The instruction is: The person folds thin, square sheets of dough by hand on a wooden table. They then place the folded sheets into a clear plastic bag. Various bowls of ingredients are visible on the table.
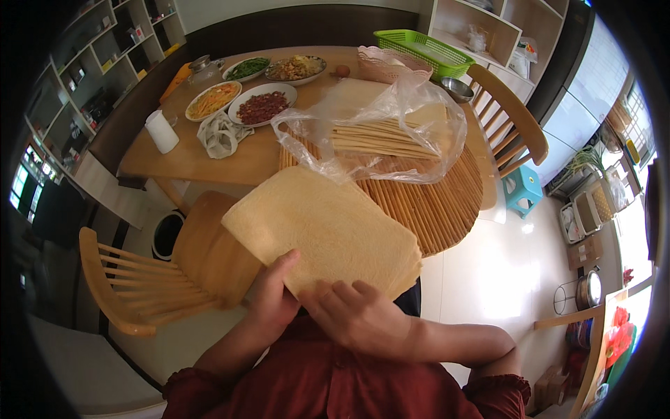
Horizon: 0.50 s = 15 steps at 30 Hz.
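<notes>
A large folded sheet of thin tan flatbread (324, 230) is held up in front of my body, its right edge ragged. My left hand (275, 293) grips the near left edge, thumb on top. Fingers of my right hand (350, 311) are curled over the near edge beside it; the fingertips are partly hidden, but they press on the sheet. Beyond it, a clear plastic bag (434, 125) holds a stack of similar folded sheets (382, 139). The bag lies on a round slatted mat (434, 209), which overhangs the table's near edge.
On the wooden table (209, 167) are plates of red meat pieces (264, 107), shredded vegetables (214, 100), greens (247, 68) and a mixed dish (296, 69). Nearby are a crumpled bag (221, 135), a white paper roll (161, 132), a pink basket (392, 65), a green basket (424, 52) and chairs (209, 256).
</notes>
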Tool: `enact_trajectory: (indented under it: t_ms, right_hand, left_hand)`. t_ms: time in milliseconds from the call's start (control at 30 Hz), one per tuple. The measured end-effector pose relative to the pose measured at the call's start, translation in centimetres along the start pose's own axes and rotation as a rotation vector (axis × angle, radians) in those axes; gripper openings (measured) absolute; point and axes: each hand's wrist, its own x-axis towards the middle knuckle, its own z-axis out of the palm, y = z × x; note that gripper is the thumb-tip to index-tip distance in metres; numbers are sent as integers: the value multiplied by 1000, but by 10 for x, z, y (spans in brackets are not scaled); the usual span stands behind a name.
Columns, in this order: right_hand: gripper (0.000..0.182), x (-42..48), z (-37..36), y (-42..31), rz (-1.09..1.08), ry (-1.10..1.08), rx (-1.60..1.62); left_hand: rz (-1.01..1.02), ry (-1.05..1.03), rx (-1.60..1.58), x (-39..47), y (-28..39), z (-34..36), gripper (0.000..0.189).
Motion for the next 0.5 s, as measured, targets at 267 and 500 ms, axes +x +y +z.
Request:
enact_trajectory:
  t_ms: [267,500]
  right_hand:
    - [102,7,-30,73,439,209,608]
    - [93,7,-31,84,293,260,1466]
  left_hand:
    - [512,61,320,-41,16,-16,61]
    - [1030,-178,1006,-62,58,34,41]
